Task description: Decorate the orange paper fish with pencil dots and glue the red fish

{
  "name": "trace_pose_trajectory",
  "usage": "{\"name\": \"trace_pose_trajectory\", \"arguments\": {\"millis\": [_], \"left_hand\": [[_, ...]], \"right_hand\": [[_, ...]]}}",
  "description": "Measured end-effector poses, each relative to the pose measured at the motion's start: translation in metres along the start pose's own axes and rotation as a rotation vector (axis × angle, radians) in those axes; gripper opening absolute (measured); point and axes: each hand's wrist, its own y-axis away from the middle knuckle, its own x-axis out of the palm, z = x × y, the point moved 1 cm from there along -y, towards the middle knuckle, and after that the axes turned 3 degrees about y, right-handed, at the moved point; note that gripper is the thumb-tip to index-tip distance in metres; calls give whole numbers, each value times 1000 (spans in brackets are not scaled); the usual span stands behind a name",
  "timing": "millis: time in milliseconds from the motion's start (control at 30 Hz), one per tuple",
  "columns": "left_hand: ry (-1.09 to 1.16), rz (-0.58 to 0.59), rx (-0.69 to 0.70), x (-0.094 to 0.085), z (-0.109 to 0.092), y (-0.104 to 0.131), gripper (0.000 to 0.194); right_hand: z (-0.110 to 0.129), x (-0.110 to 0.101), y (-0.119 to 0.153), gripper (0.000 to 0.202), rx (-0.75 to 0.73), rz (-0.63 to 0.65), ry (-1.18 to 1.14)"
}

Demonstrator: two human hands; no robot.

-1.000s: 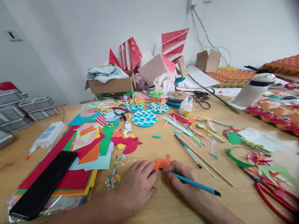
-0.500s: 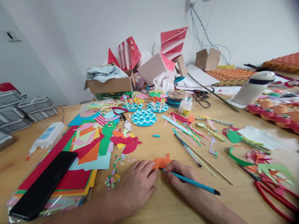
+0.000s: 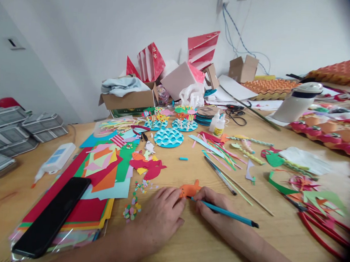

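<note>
- L hand (image 3: 161,213): palm down, grasping nothing; fingertips rest at head end of orange paper fish (image 3: 190,190), prob. to stop it sliding.
- R hand (image 3: 212,204): pinches blue marker (image 3: 226,214) betw. thumb & fingers, close to the tip, prob. for fine control; dark rear end points R, toward person.
- Fish: flat on table (image 3: 173,170) betw. both hands, tail up-R. Marker tip at its lower edge; can't tell if touching.
- Small blue piece (image 3: 183,158), poss. marker cap: beyond fish, within easy reach.
- Paper dots (image 3: 131,211): L of L hand, apart, prob. grouped to avoid scatter.
</note>
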Motion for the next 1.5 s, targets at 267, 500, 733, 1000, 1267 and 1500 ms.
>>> {"name": "trace_pose_trajectory", "arguments": {"millis": [267,500,733,1000,1267,1500], "left_hand": [[10,-1,-8,1,1,-1,37],[9,-2,-4,0,1,0,36],[16,4,-11,0,1,0,35],[3,8,-7,0,0,-2,34],[13,7,-8,-1,0,0,33],[8,9,-6,-1,-1,-1,34]], "right_hand": [[-3,1,-1,9,1,10,26],[-3,0,0,10,-11,-16,-9],[-1,-1,-2,9,-3,5,15],[1,0,-2,9,19,14,20],[2,-1,0,9,10,28,15],[0,0,-2,9,24,38,1]]}}
